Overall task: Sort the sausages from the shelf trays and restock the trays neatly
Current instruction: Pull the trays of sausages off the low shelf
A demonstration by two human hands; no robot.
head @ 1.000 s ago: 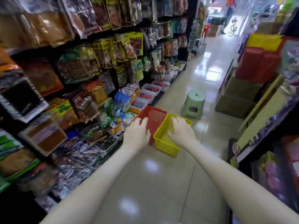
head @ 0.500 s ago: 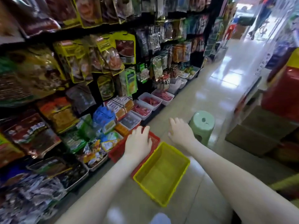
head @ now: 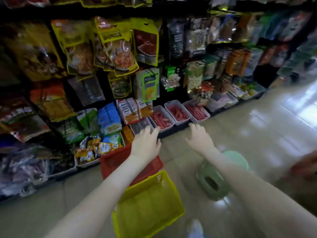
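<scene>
Off the yellow basket [head: 147, 203], left hand [head: 145, 143] led right hand [head: 199, 140], fingers apart, empty; sausage trays [head: 182, 122] lay just above

The single head-worn camera is looking forward and down from close behind and above, facing the shelf [head: 42, 13] just beyond the left hand [head: 145, 145] and taking in the floor [head: 240, 134] beneath the right hand [head: 199, 140].

Bare forearms [head: 103, 194], bare left hand [head: 145, 145] and right hand [head: 199, 140]; a blurred pale shoe [head: 194, 228], apparently, bottom centre of frame.
</scene>
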